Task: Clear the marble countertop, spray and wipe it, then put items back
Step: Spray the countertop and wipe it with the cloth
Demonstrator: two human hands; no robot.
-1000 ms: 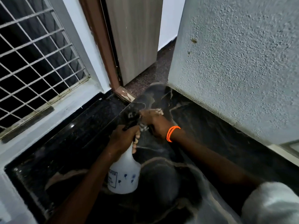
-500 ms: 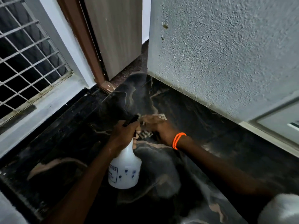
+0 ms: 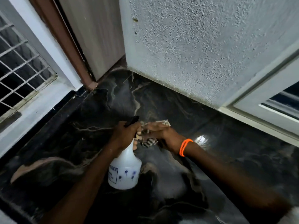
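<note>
White plastic spray bottle (image 3: 125,172) with a black trigger head hangs above the black, tan-veined marble countertop (image 3: 234,159), its neck gripped in the person's left hand (image 3: 125,136). Just beside it, the right hand (image 3: 163,135), an orange band (image 3: 184,147) at its wrist, clutches a striped cloth (image 3: 149,142). Beyond stand a rough grey wall (image 3: 194,46), a wooden door (image 3: 98,34) and a barred window (image 3: 19,70).

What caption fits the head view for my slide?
Left hand grips a white spray bottle while right hand holds a cloth over the dark marble countertop.
</note>
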